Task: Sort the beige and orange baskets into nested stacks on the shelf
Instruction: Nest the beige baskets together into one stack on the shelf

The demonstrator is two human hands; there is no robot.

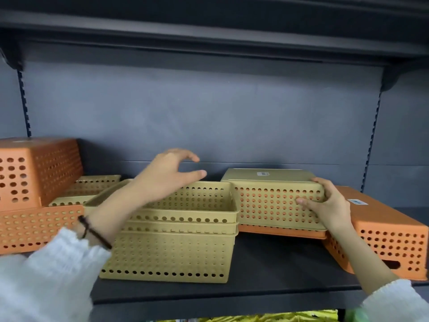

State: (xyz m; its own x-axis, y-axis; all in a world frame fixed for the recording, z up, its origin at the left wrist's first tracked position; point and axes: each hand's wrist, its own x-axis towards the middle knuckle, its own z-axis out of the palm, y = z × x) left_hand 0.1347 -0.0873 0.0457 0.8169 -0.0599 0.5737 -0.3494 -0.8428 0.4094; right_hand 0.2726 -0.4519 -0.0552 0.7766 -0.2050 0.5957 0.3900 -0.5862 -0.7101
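- Dark shelf, grey back panel.
- Inverted beige basket (base up, long axis left-right) covers an orange basket right of centre; right hand grips its right end.
- Left hand hovers spread, empty, above the upright beige stack.

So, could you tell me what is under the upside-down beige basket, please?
An orange basket: its rim shows below and orange through the holes; the rest is covered.
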